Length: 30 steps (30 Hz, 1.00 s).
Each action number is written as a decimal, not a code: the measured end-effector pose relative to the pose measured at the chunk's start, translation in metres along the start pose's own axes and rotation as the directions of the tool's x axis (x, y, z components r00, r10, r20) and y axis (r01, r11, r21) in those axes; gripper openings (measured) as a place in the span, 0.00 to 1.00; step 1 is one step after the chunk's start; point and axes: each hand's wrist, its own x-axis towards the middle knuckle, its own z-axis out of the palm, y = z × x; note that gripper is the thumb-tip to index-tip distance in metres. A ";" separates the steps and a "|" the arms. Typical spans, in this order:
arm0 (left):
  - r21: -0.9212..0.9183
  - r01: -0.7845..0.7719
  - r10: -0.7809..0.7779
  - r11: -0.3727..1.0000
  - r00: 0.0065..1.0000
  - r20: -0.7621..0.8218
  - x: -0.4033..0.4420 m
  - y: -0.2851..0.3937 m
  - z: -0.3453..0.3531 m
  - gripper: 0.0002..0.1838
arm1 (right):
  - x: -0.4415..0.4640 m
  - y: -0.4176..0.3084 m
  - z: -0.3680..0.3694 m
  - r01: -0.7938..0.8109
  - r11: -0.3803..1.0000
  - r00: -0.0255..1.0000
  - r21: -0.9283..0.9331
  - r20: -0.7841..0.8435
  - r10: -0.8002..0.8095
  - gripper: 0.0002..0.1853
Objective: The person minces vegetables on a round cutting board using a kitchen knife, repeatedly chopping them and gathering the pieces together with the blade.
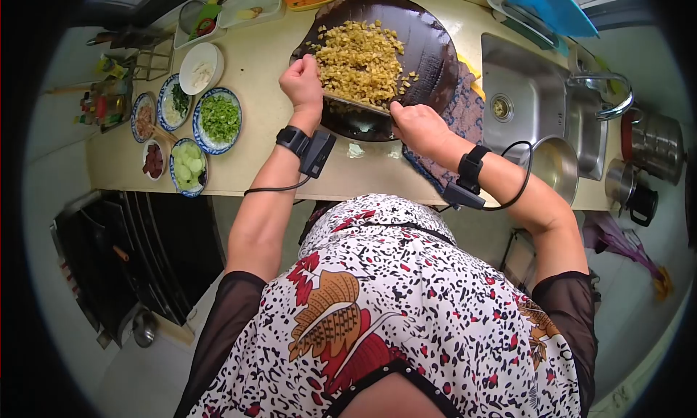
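A large round dark cutting board [430, 44] bears a spread of finely diced yellow-brown food [361, 62], perhaps pickled vegetable. Across the near side of this pile lies a kitchen knife [356, 104], its blade seen almost edge-on. My right hand [421, 127] is closed round the knife's right end, where the handle is hidden in the fist. At the blade's left end my left hand [301, 87] is closed too, its fingers curled at the board's left edge. Some loose bits lie right of the pile.
On the left stand a white bowl [202, 69], a plate of chopped green onion [219, 120], a dish of pale green slices [189, 165] and several smaller dishes. A patterned cloth [465, 116] lies right of the board, beside the steel sink [526, 73] and a metal basin [555, 171].
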 end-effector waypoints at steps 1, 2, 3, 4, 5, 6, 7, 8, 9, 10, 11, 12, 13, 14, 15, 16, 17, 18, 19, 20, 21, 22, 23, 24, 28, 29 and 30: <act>-0.038 0.035 -0.035 0.999 0.999 -0.008 -0.002 0.004 -0.005 0.21 | 0.000 -0.005 -0.003 0.011 1.000 1.000 -0.007 -0.002 -0.011 0.09; -0.053 0.057 -0.057 0.997 0.998 0.006 -0.001 0.008 -0.010 0.21 | -0.002 -0.011 -0.005 0.021 1.000 1.000 -0.014 -0.003 -0.021 0.07; -0.068 0.082 -0.081 0.994 0.997 0.019 0.000 0.014 -0.015 0.21 | -0.003 -0.021 -0.010 0.030 0.999 1.000 -0.019 -0.001 -0.030 0.06; -0.081 0.109 -0.107 0.991 0.994 0.033 0.000 0.015 -0.022 0.21 | -0.004 -0.030 -0.011 0.025 1.000 1.000 -0.013 0.015 -0.025 0.06; -0.114 0.136 -0.130 0.984 0.990 0.060 0.004 0.011 -0.025 0.17 | -0.003 -0.039 -0.013 0.021 1.000 0.999 -0.010 0.027 -0.021 0.05; -0.120 0.151 -0.142 0.981 0.987 0.076 0.007 0.006 -0.026 0.18 | -0.001 -0.043 -0.014 0.019 1.000 0.999 -0.010 0.035 -0.018 0.05; -0.125 0.167 -0.156 0.978 0.983 0.092 0.009 -0.001 -0.028 0.18 | -0.001 -0.044 -0.011 0.039 0.999 0.999 -0.001 0.038 -0.039 0.06; -0.129 0.187 -0.174 0.974 0.979 0.106 0.010 -0.009 -0.030 0.19 | -0.001 -0.042 -0.005 0.011 1.000 0.998 -0.002 0.057 -0.011 0.06; -0.119 0.160 -0.149 0.980 0.985 0.091 0.008 -0.010 -0.030 0.20 | -0.002 -0.040 0.002 -0.016 1.000 0.997 -0.003 0.076 0.016 0.06; -0.108 0.131 -0.123 0.986 0.989 0.078 0.005 -0.011 -0.028 0.20 | -0.002 -0.037 0.008 -0.043 0.999 0.995 -0.004 0.093 0.044 0.06; -0.096 0.102 -0.096 0.990 0.993 0.068 0.002 -0.011 -0.024 0.21 | -0.005 -0.033 0.013 -0.037 0.999 0.996 0.011 0.082 0.036 0.06; -0.085 0.083 -0.078 0.993 0.995 0.063 -0.001 -0.008 -0.021 0.21 | -0.007 -0.029 0.013 -0.033 0.999 0.997 0.023 0.067 0.031 0.06; -0.076 0.062 -0.058 0.995 0.997 0.055 -0.004 -0.005 -0.018 0.21 | -0.009 -0.025 0.014 -0.025 0.999 0.998 0.033 0.052 0.023 0.06; -0.064 0.040 -0.037 0.997 0.998 0.045 -0.006 -0.002 -0.018 0.21 | -0.010 -0.024 0.015 -0.022 0.999 0.999 0.034 0.044 0.021 0.06; -0.065 0.038 -0.036 0.997 0.999 0.037 -0.005 0.000 -0.019 0.21 | -0.010 -0.024 0.015 -0.018 0.999 0.999 0.037 0.034 0.016 0.06; -0.063 0.041 -0.039 0.997 0.999 0.030 -0.005 0.001 -0.020 0.21 | -0.011 -0.026 0.016 -0.016 0.999 1.000 0.043 0.027 0.015 0.06; -0.061 0.046 -0.044 0.997 0.999 0.024 -0.005 0.001 -0.021 0.21 | -0.012 -0.027 0.017 -0.015 0.999 1.000 0.045 0.022 0.014 0.06; -0.073 0.067 -0.065 0.995 0.997 0.042 -0.006 0.004 -0.023 0.21 | -0.013 -0.031 0.016 -0.014 0.999 1.000 0.047 0.018 0.013 0.07; -0.084 0.092 -0.087 0.992 0.995 0.058 -0.006 0.008 -0.028 0.21 | -0.014 -0.036 0.015 -0.012 0.999 1.000 0.049 0.018 0.012 0.08; -0.095 0.114 -0.107 0.989 0.991 0.075 -0.005 0.012 -0.032 0.21 | -0.014 -0.041 0.013 -0.012 0.999 1.000 0.039 0.027 0.011 0.08; -0.092 0.137 -0.129 0.986 0.988 0.087 -0.003 0.007 -0.036 0.21 | -0.012 -0.047 0.010 -0.011 1.000 0.999 0.026 0.035 0.010 0.07; -0.101 0.141 -0.132 0.985 0.987 0.088 -0.002 0.001 -0.037 0.21 | -0.010 -0.051 0.008 -0.008 1.000 0.999 0.013 0.042 0.008 0.07; -0.109 0.146 -0.136 0.983 0.986 0.091 -0.002 -0.005 -0.038 0.21 | -0.009 -0.052 0.009 -0.012 1.000 0.999 0.002 0.051 0.012 0.08; -0.117 0.153 -0.142 0.981 0.985 0.096 -0.003 -0.005 -0.037 0.21 | -0.009 -0.049 0.013 -0.018 1.000 0.999 0.005 0.040 0.018 0.08; -0.076 0.080 -0.075 0.994 0.995 0.068 -0.009 0.000 -0.027 0.21 | -0.016 -0.034 0.032 -0.034 0.997 0.999 0.063 0.003 0.033 0.08; -0.068 0.080 -0.077 0.994 0.995 0.057 -0.011 0.004 -0.025 0.21 | -0.017 -0.030 0.034 -0.034 0.995 0.999 0.089 -0.008 0.035 0.08; -0.059 0.083 -0.081 0.995 0.996 0.045 -0.012 0.006 -0.024 0.21 | -0.016 -0.033 0.030 -0.040 0.995 0.999 0.087 -0.004 0.040 0.08</act>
